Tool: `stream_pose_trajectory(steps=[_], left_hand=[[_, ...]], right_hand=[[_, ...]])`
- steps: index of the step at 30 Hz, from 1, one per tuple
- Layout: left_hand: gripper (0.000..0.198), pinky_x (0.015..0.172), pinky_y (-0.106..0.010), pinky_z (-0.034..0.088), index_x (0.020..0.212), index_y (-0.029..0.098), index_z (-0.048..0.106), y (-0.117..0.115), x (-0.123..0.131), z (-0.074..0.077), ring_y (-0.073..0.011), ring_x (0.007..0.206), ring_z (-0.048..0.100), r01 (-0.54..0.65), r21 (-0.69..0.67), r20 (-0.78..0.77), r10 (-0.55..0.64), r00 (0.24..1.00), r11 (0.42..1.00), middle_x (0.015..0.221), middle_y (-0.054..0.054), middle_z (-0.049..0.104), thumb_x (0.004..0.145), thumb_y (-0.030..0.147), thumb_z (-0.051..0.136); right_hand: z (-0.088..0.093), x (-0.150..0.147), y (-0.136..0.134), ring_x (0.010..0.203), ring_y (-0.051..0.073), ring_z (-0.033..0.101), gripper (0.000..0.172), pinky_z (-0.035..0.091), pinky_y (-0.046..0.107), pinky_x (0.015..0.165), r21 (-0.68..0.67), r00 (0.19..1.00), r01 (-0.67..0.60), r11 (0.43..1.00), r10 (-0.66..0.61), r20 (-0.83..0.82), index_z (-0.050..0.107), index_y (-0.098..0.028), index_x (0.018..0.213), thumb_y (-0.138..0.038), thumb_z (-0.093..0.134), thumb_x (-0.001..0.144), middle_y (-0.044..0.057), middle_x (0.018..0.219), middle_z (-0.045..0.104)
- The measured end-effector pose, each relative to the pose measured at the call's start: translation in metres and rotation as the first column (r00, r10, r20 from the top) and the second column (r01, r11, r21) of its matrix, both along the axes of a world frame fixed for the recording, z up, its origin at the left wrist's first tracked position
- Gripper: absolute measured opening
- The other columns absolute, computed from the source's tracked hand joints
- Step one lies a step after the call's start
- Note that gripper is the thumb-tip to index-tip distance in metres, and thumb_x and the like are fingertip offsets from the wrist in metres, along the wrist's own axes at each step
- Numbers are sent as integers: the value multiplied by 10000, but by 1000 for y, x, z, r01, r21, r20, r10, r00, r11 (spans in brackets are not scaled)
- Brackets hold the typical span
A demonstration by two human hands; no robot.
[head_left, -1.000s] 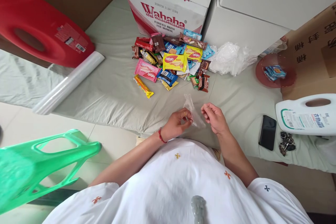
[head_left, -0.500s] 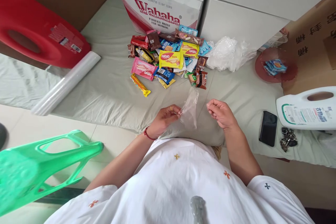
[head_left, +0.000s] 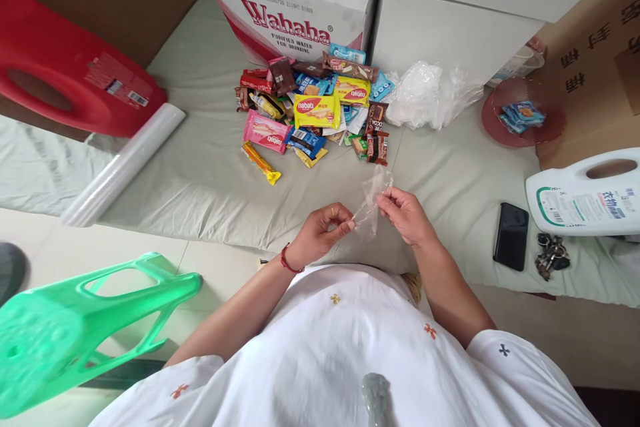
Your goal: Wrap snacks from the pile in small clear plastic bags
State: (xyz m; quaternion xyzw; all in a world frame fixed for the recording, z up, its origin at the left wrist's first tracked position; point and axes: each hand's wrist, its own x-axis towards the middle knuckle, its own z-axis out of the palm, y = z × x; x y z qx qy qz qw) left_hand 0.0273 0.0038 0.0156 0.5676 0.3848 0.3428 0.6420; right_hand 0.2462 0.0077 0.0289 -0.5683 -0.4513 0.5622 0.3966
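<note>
A small clear plastic bag hangs between my two hands, just in front of my body. My left hand pinches its left edge between thumb and fingers. At the bag's upper right, my right hand is closed on the thin film. Beyond the hands lies a heap of wrapped snacks, with a yellow nabati packet, a pink nabati packet and a thin yellow-orange stick packet at its near side. Crumpled clear plastic bags lie to the right of the heap.
A Wahaha carton and a white box stand behind. Leftward are a red jug, a plastic film roll and a green stool. Rightward are a red dish with blue packets, a phone, keys and a white detergent bottle.
My right hand has moved left and taken hold of the clear bag, which it was apart from before. My left hand keeps its pinch and has shifted slightly right.
</note>
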Motion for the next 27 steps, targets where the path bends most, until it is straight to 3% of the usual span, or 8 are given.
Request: stream_pose_trajectory(steps=[7, 12, 18, 22, 25, 27], left_hand=[[309, 739, -268, 453, 787, 167, 662, 6, -11, 5, -144, 789, 558, -71, -176, 197, 106, 975, 982, 819, -33, 619, 862, 447, 770], [242, 769, -288, 467, 735, 164, 692, 19, -28, 16, -163, 837, 595, -48, -176, 292, 99, 951, 983, 887, -61, 643, 828, 357, 804], [284, 697, -290, 491, 673, 153, 678, 31, -56, 13, -166, 795, 603, -95, -244, 288, 166, 943, 965, 909, -85, 659, 757, 369, 842], [304, 674, -277, 509, 687, 167, 663, 32, -65, 0, -150, 786, 610, -270, -328, 241, 356, 903, 905, 916, -62, 671, 680, 373, 886], [344, 662, -264, 502, 692, 167, 641, 29, -70, -17, -141, 771, 604, -429, -330, 63, 473, 879, 841, 873, -51, 674, 644, 398, 891], [362, 631, -256, 477, 678, 165, 615, 26, -73, -28, -126, 703, 565, -515, -247, -126, 500, 857, 821, 787, -37, 651, 646, 421, 869]], right_hand=[[8, 25, -1, 467, 49, 260, 409, 134, 201, 407, -252, 944, 93, 963, -166, -285, 548, -205, 680, -480, 852, 674, -48, 601, 502], [5, 51, 4, 583, 80, 409, 336, 268, 186, 434, -270, 908, 73, 960, -176, -381, 583, -189, 650, -373, 864, 660, 8, 736, 579], [0, 76, 6, 627, 99, 428, 277, 294, 197, 460, -274, 945, 22, 961, -110, -309, 636, -187, 656, -366, 847, 651, 28, 770, 593], [-9, 82, 3, 629, 103, 442, 251, 305, 210, 476, -241, 977, 67, 968, -113, -180, 642, -194, 667, -383, 807, 674, 26, 774, 603], [-17, 83, 0, 603, 106, 437, 237, 326, 227, 482, -187, 990, 134, 973, -140, -15, 624, -202, 627, -372, 779, 684, 11, 709, 576], [-20, 83, -3, 589, 109, 439, 226, 347, 239, 492, -140, 989, 143, 980, -138, 43, 623, -208, 615, -366, 761, 699, 2, 683, 557]])
